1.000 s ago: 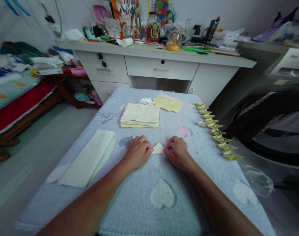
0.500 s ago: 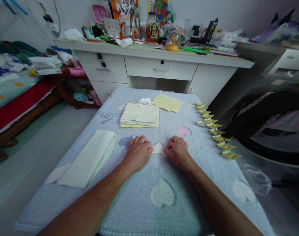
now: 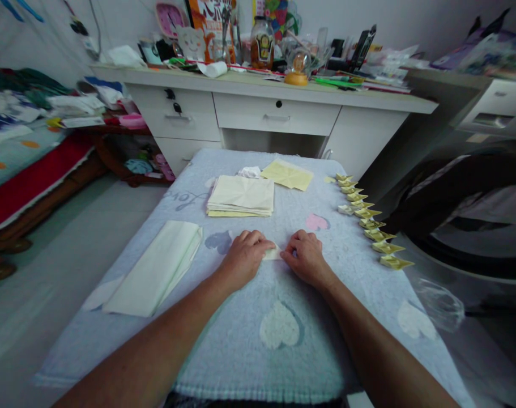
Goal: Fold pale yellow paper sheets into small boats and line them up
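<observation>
A small folded piece of cream paper lies on the cloth-covered table between my two hands. My left hand is closed at its left side, with the thumb lying across the paper. On the other side, my right hand has its fingers curled and pinches the right corner. The hands hide part of the folds. Beyond them sits a stack of cream and yellow paper sheets. Yellow creased sheets lie behind it to the right.
Several folded yellow paper boats form a row along the table's right edge, with a white one beside them. A large folded white sheet lies at left. Behind stands a cluttered desk; a washing machine is at right.
My left thumb has moved up and right over the folded paper, covering its top. My right hand stays at the right corner. The view has shifted slightly.
</observation>
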### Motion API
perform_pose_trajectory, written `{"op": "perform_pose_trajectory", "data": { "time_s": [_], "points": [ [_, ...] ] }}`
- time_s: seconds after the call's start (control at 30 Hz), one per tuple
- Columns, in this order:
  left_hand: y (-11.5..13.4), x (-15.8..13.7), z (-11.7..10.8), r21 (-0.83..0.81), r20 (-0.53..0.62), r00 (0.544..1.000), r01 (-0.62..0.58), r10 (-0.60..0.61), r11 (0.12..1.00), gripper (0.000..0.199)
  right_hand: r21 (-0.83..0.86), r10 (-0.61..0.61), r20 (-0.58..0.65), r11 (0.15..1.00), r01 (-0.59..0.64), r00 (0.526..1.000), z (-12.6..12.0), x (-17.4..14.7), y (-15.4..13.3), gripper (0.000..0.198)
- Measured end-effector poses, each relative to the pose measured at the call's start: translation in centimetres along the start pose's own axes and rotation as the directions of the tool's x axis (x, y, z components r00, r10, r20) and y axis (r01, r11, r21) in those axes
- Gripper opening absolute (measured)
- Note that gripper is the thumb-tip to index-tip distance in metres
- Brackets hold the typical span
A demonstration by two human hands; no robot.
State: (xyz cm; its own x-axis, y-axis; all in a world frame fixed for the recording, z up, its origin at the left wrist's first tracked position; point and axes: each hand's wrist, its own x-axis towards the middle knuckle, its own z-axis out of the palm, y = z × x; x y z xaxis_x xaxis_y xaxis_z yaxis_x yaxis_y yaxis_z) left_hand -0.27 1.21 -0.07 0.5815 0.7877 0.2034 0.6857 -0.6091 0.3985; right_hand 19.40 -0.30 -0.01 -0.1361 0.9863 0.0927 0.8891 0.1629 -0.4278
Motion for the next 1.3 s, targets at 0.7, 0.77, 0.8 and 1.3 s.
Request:
{"op": "perform_pose_trajectory", "data": {
  "time_s": [0.7, 0.77, 0.8, 1.3],
  "points": [
    [-1.3, 0.0, 0.7, -0.085, 0.002, 0.993, -0.114, 0.115, 0.990, 0.037, 0.097, -0.062, 0.008, 0.993, 0.061, 0.998, -0.9, -0.2, 0.5, 0.008],
    [-1.3, 0.0, 0.6, -0.080, 0.002, 0.993, -0.117, 0.118, 0.990, 0.037, 0.061, -0.089, -0.006, 0.994, 0.089, 0.996, -0.5, -0.4, 0.1, 0.019],
    [-1.2, 0.0, 0.6, -0.079, 0.000, 0.993, -0.118, 0.118, 0.990, 0.037, 0.040, -0.096, -0.012, 0.995, 0.097, 0.995, -0.3, -0.4, 0.0, 0.024],
    [-1.4, 0.0, 0.9, -0.084, -0.005, 0.995, -0.095, 0.095, 0.992, 0.035, -0.034, -0.045, 0.035, 0.998, 0.046, 0.998, -0.2, -0.2, 1.1, 0.028]
  ]
}}
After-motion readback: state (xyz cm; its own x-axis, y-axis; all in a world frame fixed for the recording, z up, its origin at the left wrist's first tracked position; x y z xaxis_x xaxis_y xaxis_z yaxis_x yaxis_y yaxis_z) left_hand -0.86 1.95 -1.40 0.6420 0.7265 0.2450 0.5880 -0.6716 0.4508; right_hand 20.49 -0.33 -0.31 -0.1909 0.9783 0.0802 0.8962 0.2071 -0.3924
